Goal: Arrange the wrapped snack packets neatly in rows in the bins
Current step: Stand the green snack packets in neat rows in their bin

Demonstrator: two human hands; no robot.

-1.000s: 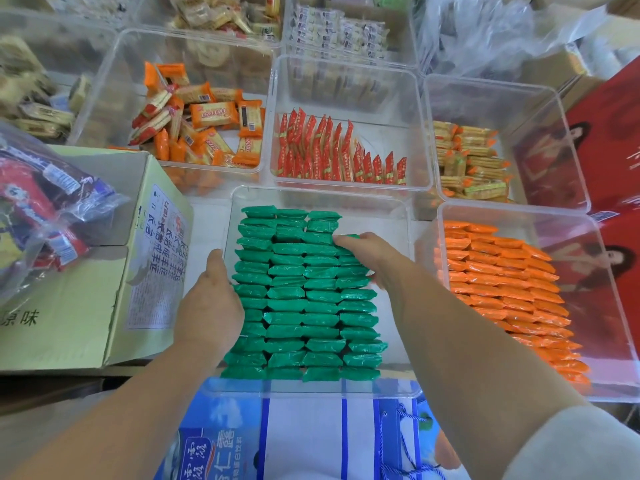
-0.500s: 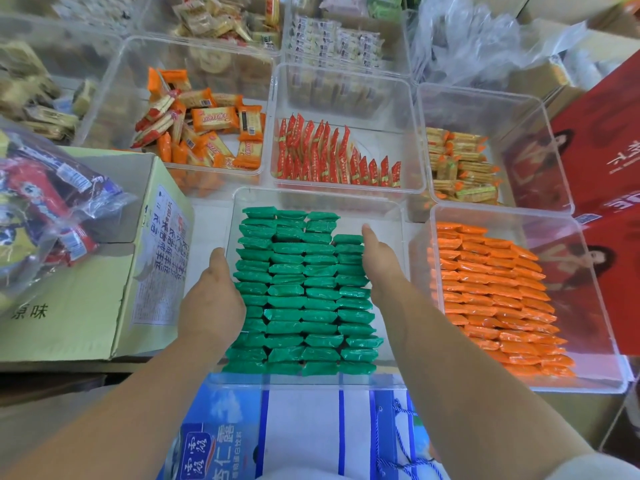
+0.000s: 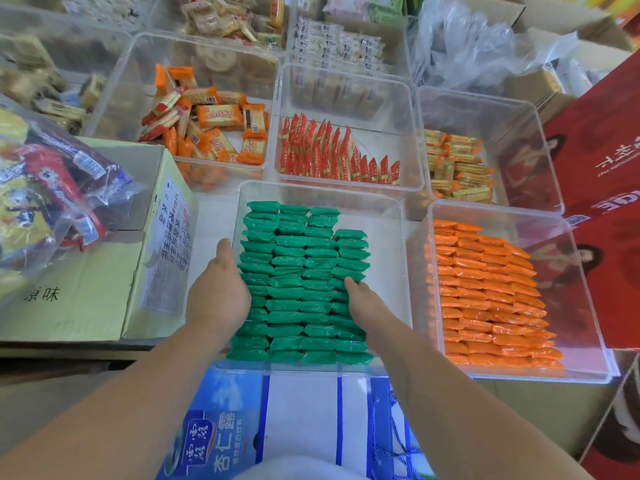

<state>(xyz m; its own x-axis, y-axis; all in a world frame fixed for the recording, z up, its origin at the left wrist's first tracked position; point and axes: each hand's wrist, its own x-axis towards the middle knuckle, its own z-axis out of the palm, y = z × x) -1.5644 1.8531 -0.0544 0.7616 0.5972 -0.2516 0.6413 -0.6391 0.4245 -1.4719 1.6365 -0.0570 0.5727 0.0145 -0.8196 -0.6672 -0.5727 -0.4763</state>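
Note:
Green wrapped packets [image 3: 298,271] lie in several neat rows inside a clear bin [image 3: 322,192] straight in front of me. My left hand [image 3: 218,289] presses flat against the left side of the green rows, thumb pointing away from me and fingers hidden down beside the packets. On the right column of packets, about halfway along the bin, rests my right hand [image 3: 363,303] with its fingers straight. Neither hand holds a packet. The far right column is shorter than the others.
Orange packets [image 3: 485,289] fill a bin to the right. Behind are bins of red packets [image 3: 329,157], orange biscuit packs [image 3: 207,126] and yellow packs [image 3: 457,164]. A cardboard box [image 3: 86,289] with a snack bag [image 3: 45,188] stands left; a blue carton [image 3: 242,427] lies below.
My right hand has slid back toward me along the right side of the green rows, from the far end to the middle. The left hand has stayed against the left side.

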